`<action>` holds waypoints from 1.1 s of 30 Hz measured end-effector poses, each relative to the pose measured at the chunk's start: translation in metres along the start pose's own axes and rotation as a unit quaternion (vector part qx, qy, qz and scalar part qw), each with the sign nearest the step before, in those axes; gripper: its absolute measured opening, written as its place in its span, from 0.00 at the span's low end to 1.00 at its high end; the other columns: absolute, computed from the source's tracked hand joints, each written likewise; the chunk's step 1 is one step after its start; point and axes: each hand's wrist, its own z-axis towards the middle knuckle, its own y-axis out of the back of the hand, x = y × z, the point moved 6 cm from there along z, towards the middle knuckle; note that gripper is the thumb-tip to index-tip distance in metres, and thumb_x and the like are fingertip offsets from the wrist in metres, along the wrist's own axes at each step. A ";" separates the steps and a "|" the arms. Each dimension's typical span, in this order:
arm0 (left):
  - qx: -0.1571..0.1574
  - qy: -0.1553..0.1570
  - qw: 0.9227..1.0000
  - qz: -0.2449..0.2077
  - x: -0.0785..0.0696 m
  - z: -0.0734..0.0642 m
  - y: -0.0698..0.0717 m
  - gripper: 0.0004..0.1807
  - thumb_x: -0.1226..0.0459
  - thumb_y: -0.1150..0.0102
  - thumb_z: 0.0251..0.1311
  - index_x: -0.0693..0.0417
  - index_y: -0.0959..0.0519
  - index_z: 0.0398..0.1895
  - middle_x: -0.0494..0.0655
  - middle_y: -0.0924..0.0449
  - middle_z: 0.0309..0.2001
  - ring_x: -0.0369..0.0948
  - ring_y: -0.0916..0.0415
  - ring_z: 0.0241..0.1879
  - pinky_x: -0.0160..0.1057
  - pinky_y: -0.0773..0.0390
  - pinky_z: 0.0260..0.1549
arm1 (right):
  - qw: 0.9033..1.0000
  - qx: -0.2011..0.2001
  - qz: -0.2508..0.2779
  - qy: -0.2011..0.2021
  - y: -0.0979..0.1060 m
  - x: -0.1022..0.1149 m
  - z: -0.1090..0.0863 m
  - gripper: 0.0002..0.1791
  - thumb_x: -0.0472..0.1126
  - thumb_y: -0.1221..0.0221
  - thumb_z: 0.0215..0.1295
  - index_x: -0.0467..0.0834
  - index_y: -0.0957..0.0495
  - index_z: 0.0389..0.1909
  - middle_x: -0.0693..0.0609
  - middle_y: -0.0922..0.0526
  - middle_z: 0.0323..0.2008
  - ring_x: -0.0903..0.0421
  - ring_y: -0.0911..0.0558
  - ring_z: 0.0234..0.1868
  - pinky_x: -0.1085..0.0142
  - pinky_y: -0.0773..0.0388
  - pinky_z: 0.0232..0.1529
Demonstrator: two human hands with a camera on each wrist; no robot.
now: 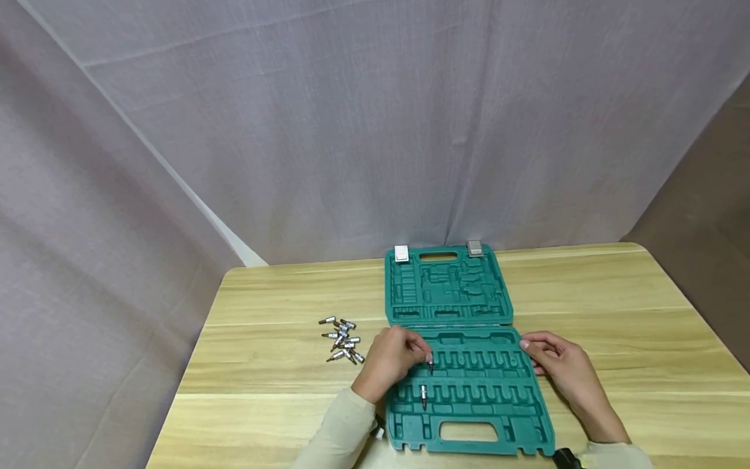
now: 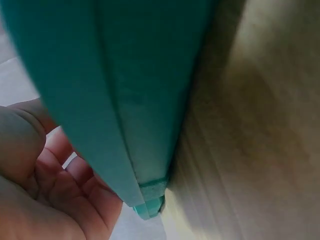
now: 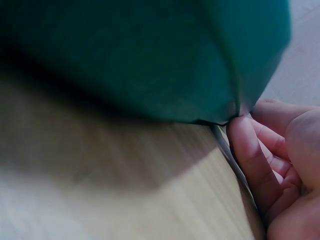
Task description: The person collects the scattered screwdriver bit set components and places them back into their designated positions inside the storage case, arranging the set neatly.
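Observation:
A green tool case lies unfolded on the table, with rows of moulded slots in its near half. Over the upper slot row at the left, my left hand pinches a small bit socket with a silver body and dark tip. Another bit socket sits in the lower row, at its left end. My right hand grips the case's right edge near the hinge between thumb and fingers. In the left wrist view the case wall hides the left fingertips; the right wrist view shows right fingers at the case corner.
Left of the case, a loose pile of bit sockets lies on the wooden table. The case lid, with two metal latches, lies back toward the grey curtain behind the table.

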 end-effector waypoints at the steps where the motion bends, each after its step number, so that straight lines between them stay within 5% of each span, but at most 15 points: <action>1: -0.002 0.003 1.000 -0.004 0.000 0.000 0.000 0.06 0.65 0.24 0.61 0.46 0.09 0.27 0.30 0.17 0.23 0.31 0.28 0.22 0.32 0.28 0.23 | 1.000 -0.001 -0.001 0.002 0.000 0.001 0.000 0.28 0.52 0.38 0.77 0.30 0.22 0.62 0.60 0.13 0.36 0.62 0.16 0.32 0.66 0.14 0.35; 9: -0.010 0.041 0.999 -0.010 0.003 0.003 0.001 0.08 0.63 0.21 0.57 0.44 0.11 0.23 0.30 0.17 0.20 0.31 0.23 0.23 0.33 0.24 0.24 | 1.000 0.001 -0.002 0.005 0.000 0.002 0.001 0.29 0.52 0.38 0.77 0.30 0.22 0.62 0.59 0.13 0.37 0.62 0.16 0.33 0.66 0.14 0.35; 21: -0.012 0.030 0.999 -0.017 0.003 0.010 -0.001 0.09 0.63 0.21 0.55 0.45 0.12 0.21 0.32 0.18 0.20 0.32 0.23 0.23 0.33 0.23 0.24 | 1.000 -0.005 -0.005 0.003 0.003 -0.003 0.001 0.28 0.52 0.38 0.78 0.30 0.21 0.62 0.61 0.13 0.35 0.63 0.17 0.32 0.67 0.14 0.35; 27: 0.028 -0.006 0.995 -0.095 0.011 0.009 0.007 0.05 0.61 0.28 0.66 0.49 0.11 0.31 0.39 0.15 0.25 0.34 0.24 0.21 0.34 0.23 0.24 | 1.000 -0.001 -0.004 -0.005 0.001 -0.004 0.001 0.29 0.53 0.38 0.77 0.31 0.22 0.62 0.61 0.13 0.36 0.63 0.17 0.33 0.67 0.14 0.35; 33: 0.017 -0.037 0.988 -0.151 0.015 0.009 0.027 0.07 0.61 0.37 0.74 0.52 0.12 0.42 0.53 0.13 0.34 0.37 0.25 0.23 0.38 0.19 0.27 | 1.000 0.005 0.000 -0.004 0.000 -0.004 0.002 0.29 0.52 0.38 0.78 0.30 0.22 0.63 0.61 0.13 0.36 0.62 0.17 0.33 0.66 0.14 0.35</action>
